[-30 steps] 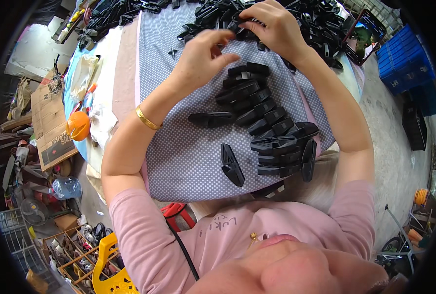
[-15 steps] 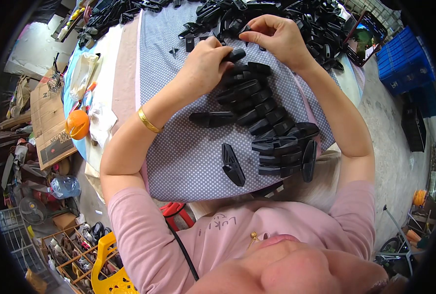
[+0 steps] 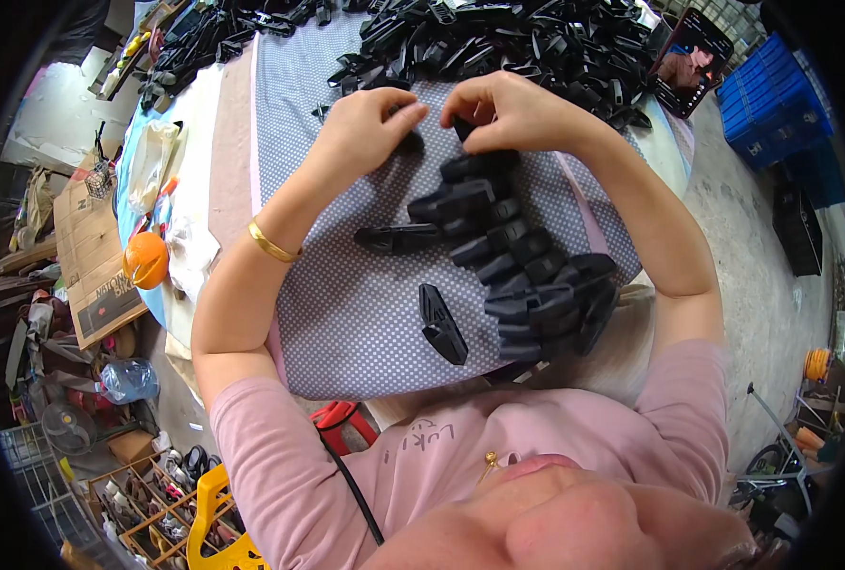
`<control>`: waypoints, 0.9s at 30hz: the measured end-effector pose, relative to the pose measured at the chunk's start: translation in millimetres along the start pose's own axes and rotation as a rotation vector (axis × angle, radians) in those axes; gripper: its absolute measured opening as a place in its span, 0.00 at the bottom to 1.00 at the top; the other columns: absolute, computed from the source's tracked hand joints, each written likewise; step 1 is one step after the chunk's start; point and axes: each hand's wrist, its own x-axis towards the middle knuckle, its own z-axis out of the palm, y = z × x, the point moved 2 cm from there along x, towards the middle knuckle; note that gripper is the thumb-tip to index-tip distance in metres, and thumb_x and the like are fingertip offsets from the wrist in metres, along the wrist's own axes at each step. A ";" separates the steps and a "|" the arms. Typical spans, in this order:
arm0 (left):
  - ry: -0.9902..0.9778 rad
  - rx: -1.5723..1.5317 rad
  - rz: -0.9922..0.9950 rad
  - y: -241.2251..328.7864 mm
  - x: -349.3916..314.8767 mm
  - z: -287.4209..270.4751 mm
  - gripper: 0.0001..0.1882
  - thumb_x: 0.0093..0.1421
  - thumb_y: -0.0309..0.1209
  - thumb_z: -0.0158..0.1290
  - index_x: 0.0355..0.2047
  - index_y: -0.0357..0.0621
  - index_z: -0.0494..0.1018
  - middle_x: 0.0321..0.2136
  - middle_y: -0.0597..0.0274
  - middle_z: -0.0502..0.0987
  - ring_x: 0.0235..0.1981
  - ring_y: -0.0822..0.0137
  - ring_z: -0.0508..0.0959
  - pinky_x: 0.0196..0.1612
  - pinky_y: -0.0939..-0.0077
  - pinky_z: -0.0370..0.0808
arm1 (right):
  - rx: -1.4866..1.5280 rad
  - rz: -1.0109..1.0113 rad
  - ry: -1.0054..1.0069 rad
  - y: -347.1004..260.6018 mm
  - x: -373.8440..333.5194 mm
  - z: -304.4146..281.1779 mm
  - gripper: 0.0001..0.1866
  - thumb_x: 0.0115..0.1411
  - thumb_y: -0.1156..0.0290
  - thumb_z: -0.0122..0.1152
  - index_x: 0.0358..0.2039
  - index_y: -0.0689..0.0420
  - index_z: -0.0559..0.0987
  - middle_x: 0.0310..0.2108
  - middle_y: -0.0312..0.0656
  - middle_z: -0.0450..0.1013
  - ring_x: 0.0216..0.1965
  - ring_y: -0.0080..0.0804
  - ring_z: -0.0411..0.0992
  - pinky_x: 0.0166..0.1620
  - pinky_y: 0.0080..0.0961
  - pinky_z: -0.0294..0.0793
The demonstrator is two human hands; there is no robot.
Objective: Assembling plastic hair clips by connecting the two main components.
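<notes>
My left hand (image 3: 363,133) is closed above the patterned cloth, thumb and forefinger bent together. A black plastic part (image 3: 409,144), mostly hidden, shows under its fingers. In the curled fingers of my right hand (image 3: 517,112) is another black plastic part (image 3: 462,129), only its end visible. Just below that hand begins a curving row of black plastic parts (image 3: 508,233), packed side by side and running toward me. Two similar parts lie apart to the left of the row: one lying sideways (image 3: 398,237), one slanting (image 3: 443,325).
A large heap of loose black parts (image 3: 508,43) covers the far side of the table. A phone with a lit screen (image 3: 693,65) stands at the far right, near blue crates (image 3: 774,100). An orange round object (image 3: 146,260) and white crumpled material (image 3: 190,249) lie at the left edge.
My hands have moved a little nearer to me, the left one also leftward. The view has shifted slightly. The far end of the row looks rearranged; the two separate parts stay put.
</notes>
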 end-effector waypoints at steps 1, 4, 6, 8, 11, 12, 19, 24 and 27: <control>-0.087 -0.281 -0.206 -6.4 2.6 -0.9 0.20 0.56 0.34 0.50 0.49 0.43 0.70 0.23 0.55 0.76 0.24 0.57 0.77 0.34 0.69 0.75 | 0.040 0.027 -0.069 -4.2 0.5 1.7 0.15 0.42 0.73 0.62 0.34 0.60 0.76 0.28 0.37 0.72 0.30 0.21 0.70 0.37 0.19 0.72; -0.205 -0.596 -0.405 -10.7 0.3 -3.7 0.19 0.55 0.29 0.50 0.48 0.39 0.70 0.21 0.58 0.74 0.23 0.68 0.76 0.31 0.73 0.74 | 0.184 0.003 0.034 -11.0 -1.8 5.7 0.15 0.44 0.74 0.63 0.35 0.60 0.76 0.30 0.36 0.73 0.32 0.20 0.71 0.38 0.18 0.72; -0.158 -0.145 -0.071 -3.8 -2.2 -5.7 0.20 0.53 0.29 0.54 0.47 0.41 0.71 0.21 0.57 0.74 0.24 0.65 0.76 0.30 0.73 0.73 | 0.221 -0.105 0.266 -4.6 2.5 3.0 0.15 0.48 0.74 0.66 0.39 0.58 0.77 0.34 0.36 0.74 0.34 0.20 0.72 0.39 0.16 0.72; -0.122 -0.031 -0.095 8.4 -3.2 -1.3 0.19 0.49 0.31 0.58 0.43 0.42 0.74 0.25 0.54 0.74 0.29 0.60 0.76 0.34 0.70 0.73 | 0.174 -0.120 0.415 3.7 4.6 2.7 0.17 0.49 0.73 0.66 0.42 0.57 0.77 0.36 0.36 0.75 0.35 0.20 0.72 0.39 0.16 0.72; 0.209 0.160 0.140 8.5 -9.1 8.9 0.15 0.47 0.34 0.59 0.35 0.41 0.77 0.32 0.52 0.71 0.37 0.53 0.72 0.43 0.65 0.70 | -0.096 -0.218 0.390 11.0 10.1 13.0 0.17 0.48 0.69 0.66 0.40 0.56 0.79 0.35 0.38 0.76 0.35 0.27 0.72 0.39 0.22 0.71; 0.210 0.162 0.136 9.1 -8.9 9.3 0.15 0.47 0.34 0.59 0.35 0.41 0.77 0.32 0.52 0.71 0.37 0.53 0.72 0.43 0.65 0.70 | -0.322 -0.260 0.395 8.9 9.4 14.2 0.17 0.47 0.69 0.66 0.39 0.56 0.80 0.34 0.39 0.76 0.36 0.30 0.71 0.40 0.24 0.71; -0.062 -0.125 -0.064 -2.2 -6.4 -11.3 0.11 0.46 0.26 0.60 0.31 0.34 0.77 0.28 0.53 0.79 0.30 0.62 0.79 0.35 0.74 0.75 | -0.530 -0.138 0.329 -7.4 -7.0 1.0 0.13 0.45 0.67 0.66 0.32 0.56 0.82 0.30 0.39 0.74 0.39 0.34 0.69 0.43 0.28 0.70; -0.049 -0.186 -0.037 -3.3 -7.1 -9.8 0.10 0.47 0.24 0.59 0.31 0.33 0.77 0.27 0.53 0.79 0.30 0.64 0.79 0.34 0.76 0.76 | -0.606 -0.028 0.270 -10.7 -7.2 -0.6 0.11 0.45 0.66 0.65 0.30 0.55 0.82 0.28 0.38 0.73 0.40 0.34 0.69 0.43 0.29 0.71; -0.055 -0.215 0.022 2.0 -6.8 -5.8 0.09 0.47 0.22 0.60 0.30 0.33 0.76 0.28 0.55 0.78 0.29 0.67 0.79 0.35 0.78 0.76 | -0.591 -0.243 0.340 -7.1 -4.9 5.3 0.13 0.41 0.69 0.68 0.29 0.59 0.81 0.23 0.37 0.69 0.32 0.33 0.67 0.36 0.28 0.69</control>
